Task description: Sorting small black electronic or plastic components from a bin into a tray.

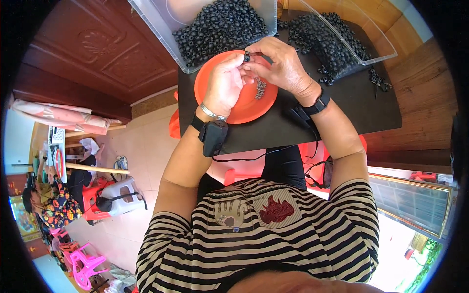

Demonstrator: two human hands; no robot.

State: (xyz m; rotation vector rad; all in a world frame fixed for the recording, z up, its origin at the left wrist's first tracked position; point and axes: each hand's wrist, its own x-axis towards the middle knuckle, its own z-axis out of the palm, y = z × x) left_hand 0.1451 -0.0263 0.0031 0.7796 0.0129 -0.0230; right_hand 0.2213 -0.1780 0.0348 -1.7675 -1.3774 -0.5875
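Observation:
Over an orange plate (239, 115), both my hands meet at a small round black part (246, 58). My left hand (225, 84) has its thumb and fingers closed around it, palm turned up. From the right, my right hand (281, 63) pinches at the same part with thumb and forefinger. Fingers partly cover the part, so its finer shape does not show. Beside my left fingers, a little pile of small metallic pieces (261, 89) lies on the plate.
A clear bin (171, 41) full of black parts (220, 29) stands at the far left of the dark table (361, 110). More black parts (337, 46) heap at the right by a clear plastic edge (381, 59). Another person (58, 202) sits at left beyond a grey stool (122, 195).

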